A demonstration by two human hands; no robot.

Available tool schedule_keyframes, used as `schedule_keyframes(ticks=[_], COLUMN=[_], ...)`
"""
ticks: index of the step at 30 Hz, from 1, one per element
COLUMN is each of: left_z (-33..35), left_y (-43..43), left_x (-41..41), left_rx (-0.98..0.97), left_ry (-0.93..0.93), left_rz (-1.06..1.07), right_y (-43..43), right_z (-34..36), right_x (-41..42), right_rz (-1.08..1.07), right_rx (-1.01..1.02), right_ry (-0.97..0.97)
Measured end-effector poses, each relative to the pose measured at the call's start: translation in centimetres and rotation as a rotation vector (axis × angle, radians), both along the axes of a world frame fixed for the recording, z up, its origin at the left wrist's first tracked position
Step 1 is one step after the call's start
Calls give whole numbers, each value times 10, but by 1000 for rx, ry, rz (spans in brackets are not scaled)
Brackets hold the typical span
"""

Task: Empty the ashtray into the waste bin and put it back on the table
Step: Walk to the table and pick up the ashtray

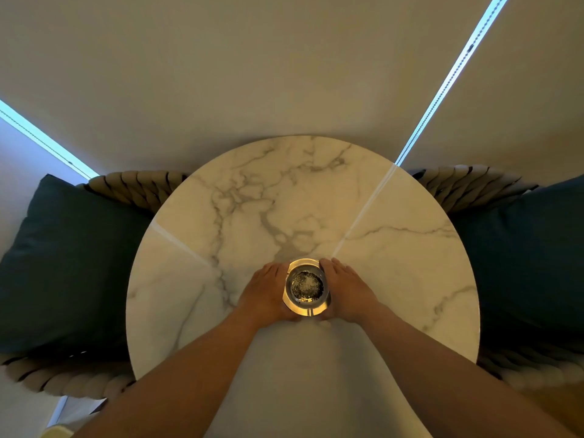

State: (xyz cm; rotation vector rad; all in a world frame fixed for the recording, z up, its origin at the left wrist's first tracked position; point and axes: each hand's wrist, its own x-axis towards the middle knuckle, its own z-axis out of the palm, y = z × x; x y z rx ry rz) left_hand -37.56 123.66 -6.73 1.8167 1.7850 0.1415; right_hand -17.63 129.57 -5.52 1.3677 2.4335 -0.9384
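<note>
Pick-up stage: ashtray [306, 287] gripped on both sides, not yet emptied.

The ashtray stands on the round marble bench [395, 263], near its front-centre, and holds ash and debris. The left hand [267, 295] and right hand [347, 294] flank it, fingers [328, 267] curled against its sides in a two-handed grasp. Whether it has left the surface cannot be told. Next move, by judgement: a level lift to avoid spilling, then carriage to the waste bin, which is out of view.
</note>
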Motion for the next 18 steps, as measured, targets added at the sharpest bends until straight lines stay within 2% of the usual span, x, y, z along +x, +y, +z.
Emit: schedule_keyframes(ticks=[12,18], left_z=[25,29], left_y=[-72,-114], left_x=[16,21], left_rx=[-139,-140], left_ry=[-26,-19], left_rz=[23,2], right_y=[-73,-112], right_z=[24,25], right_x=[18,24], right_rz=[-34,-20], right_rx=[-59,-62], right_ry=[29,33])
